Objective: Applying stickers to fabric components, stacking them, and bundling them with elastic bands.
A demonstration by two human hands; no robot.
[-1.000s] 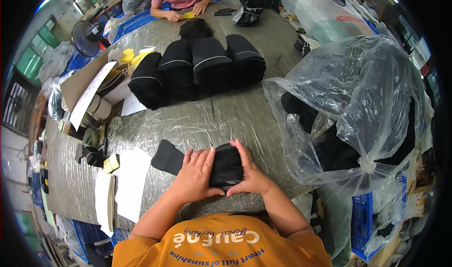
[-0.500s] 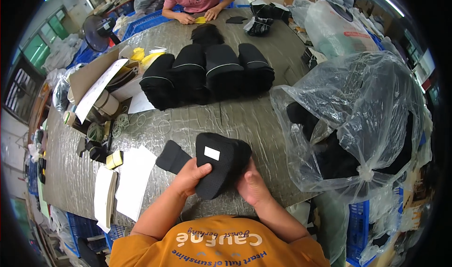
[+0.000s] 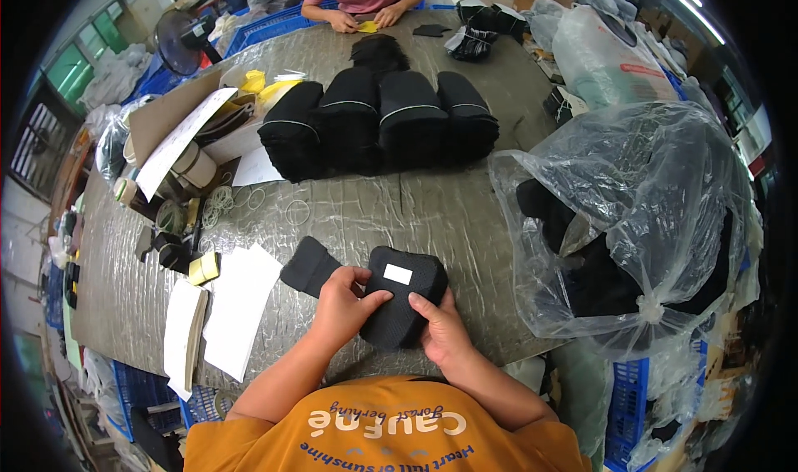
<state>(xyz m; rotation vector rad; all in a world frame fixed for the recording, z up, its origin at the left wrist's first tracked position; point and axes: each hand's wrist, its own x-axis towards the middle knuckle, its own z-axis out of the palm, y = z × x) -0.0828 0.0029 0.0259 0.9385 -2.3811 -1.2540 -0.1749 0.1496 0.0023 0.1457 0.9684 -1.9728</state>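
A thick stack of black fabric pieces (image 3: 396, 316) is held just in front of me, with a small white label (image 3: 398, 273) on its top piece. My left hand (image 3: 342, 307) grips the stack's left side, thumb on top. On the right side my right hand (image 3: 443, 331) closes around it, also with its thumb on the upper face. Beside my left fingers, another black fabric piece (image 3: 304, 262) lies on the table. Farther off stand several banded bundles of black fabric (image 3: 413, 121) in a row.
White paper sheets (image 3: 241, 312) and a paper pad (image 3: 184, 332) lie at the left, near a yellow roll (image 3: 204, 268) and loose rubber bands (image 3: 218, 206). A large clear plastic bag (image 3: 657, 172) with black pieces takes up the right. Across the table (image 3: 449, 214), a person's hands (image 3: 388, 16) handle something yellow.
The stack has tipped flatter, its label turning toward me. My right hand has come up from its side, so the thumb now rests on top; the left fingers have shifted higher.
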